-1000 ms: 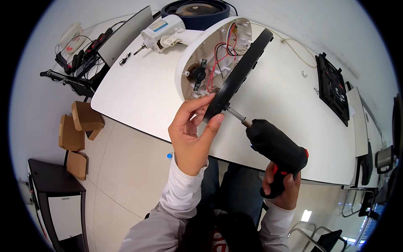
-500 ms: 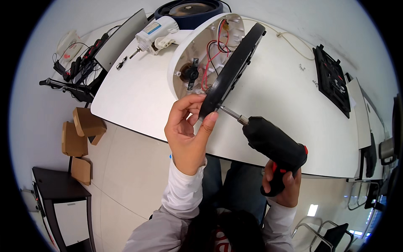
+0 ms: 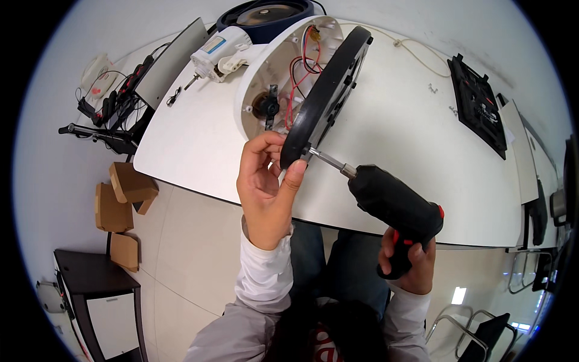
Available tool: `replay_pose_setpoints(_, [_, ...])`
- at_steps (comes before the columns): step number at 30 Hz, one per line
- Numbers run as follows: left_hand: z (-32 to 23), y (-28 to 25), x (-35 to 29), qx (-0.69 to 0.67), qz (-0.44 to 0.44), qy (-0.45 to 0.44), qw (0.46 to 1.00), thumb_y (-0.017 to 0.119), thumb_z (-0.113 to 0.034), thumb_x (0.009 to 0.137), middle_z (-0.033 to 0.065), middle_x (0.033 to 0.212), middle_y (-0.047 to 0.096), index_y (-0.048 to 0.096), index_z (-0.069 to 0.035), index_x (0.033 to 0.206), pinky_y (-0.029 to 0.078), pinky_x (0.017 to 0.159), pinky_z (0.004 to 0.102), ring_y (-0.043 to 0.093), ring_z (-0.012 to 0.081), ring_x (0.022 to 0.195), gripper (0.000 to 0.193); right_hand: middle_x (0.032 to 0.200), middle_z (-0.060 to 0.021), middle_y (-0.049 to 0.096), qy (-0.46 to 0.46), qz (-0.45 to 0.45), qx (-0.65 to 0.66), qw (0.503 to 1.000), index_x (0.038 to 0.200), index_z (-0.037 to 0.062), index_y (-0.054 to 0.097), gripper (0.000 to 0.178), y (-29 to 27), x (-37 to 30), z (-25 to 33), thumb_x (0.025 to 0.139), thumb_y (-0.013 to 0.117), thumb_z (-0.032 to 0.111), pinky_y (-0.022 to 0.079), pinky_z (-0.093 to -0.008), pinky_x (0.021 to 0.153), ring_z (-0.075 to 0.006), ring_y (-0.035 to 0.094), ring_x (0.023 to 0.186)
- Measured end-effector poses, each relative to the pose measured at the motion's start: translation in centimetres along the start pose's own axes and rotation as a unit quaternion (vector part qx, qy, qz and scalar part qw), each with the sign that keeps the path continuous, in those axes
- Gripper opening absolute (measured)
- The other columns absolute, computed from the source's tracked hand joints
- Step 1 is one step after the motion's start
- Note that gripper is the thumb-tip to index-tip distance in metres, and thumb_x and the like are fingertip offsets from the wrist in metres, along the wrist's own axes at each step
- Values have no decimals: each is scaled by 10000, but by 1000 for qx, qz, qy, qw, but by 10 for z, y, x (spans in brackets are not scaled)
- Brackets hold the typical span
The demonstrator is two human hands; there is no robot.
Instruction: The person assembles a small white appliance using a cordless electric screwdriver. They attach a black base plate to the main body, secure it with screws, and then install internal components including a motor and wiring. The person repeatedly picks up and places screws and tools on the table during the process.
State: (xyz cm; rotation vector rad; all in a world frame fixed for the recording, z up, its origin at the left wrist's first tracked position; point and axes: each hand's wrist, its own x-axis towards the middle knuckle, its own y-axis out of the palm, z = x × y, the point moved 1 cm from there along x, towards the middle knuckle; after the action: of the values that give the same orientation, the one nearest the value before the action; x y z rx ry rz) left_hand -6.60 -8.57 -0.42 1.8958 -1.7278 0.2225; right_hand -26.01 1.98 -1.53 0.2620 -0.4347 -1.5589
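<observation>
My left hand (image 3: 265,190) pinches the near lower edge of a black round base plate (image 3: 319,99), tilted up beside an open white housing (image 3: 256,75). Red and black wires and a dark round part show inside that housing. In my right hand (image 3: 410,262) is a black cordless screwdriver (image 3: 392,199) with red accents, my fingers wrapped round its handle. Its metal bit (image 3: 325,158) points at the plate's underside, close to my left thumb, and its tip meets the plate near the edge. Whether a screw sits under the tip I cannot make out.
A white fan motor (image 3: 217,51) with a shaft lies left of the housing, and a dark blue round part (image 3: 265,13) stands behind. On the right are an open black tool case (image 3: 479,108) and small screws (image 3: 433,88). A white cable (image 3: 416,51) runs along the back.
The base plate has turned slightly, showing more of its underside, and sits a little further left in the view. Both hands keep their grips, the bit still against the plate.
</observation>
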Motion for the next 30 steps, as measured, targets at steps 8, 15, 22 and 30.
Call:
replay_pose_setpoints(8, [-2,4,2,14,9,-7,1000,651,-46,810,43,954,520,462,8,1121,363,818,231,463,102,870,367,726,-123,567,48,-51,11,998,1141,-16,467,629,-7,-5,4,750,692,423,426,-251,455,-160,531,478])
replay_pose_setpoints(15, [-2,15,-2,51,-3,2,999,681,-60,778,33,958,506,476,-35,1103,383,771,226,466,109,870,386,745,-116,581,-45,-146,-116,981,1096,6,486,460,-24,-4,7,744,711,201,455,-244,547,-146,553,582])
replay_pose_setpoints(22, [-4,21,-2,42,-9,-5,999,626,-17,805,24,915,537,488,-15,1092,376,849,258,479,105,844,319,898,-140,617,-122,-177,-611,762,1096,24,490,481,-53,3,15,704,748,124,483,-316,625,-278,617,709])
replay_pose_setpoints(30, [-3,15,-1,19,-24,9,999,654,22,773,47,935,560,554,10,1092,410,816,238,517,113,845,335,909,-121,562,-88,-165,-801,569,1136,26,484,479,-64,23,25,759,704,222,473,-360,600,-298,574,764])
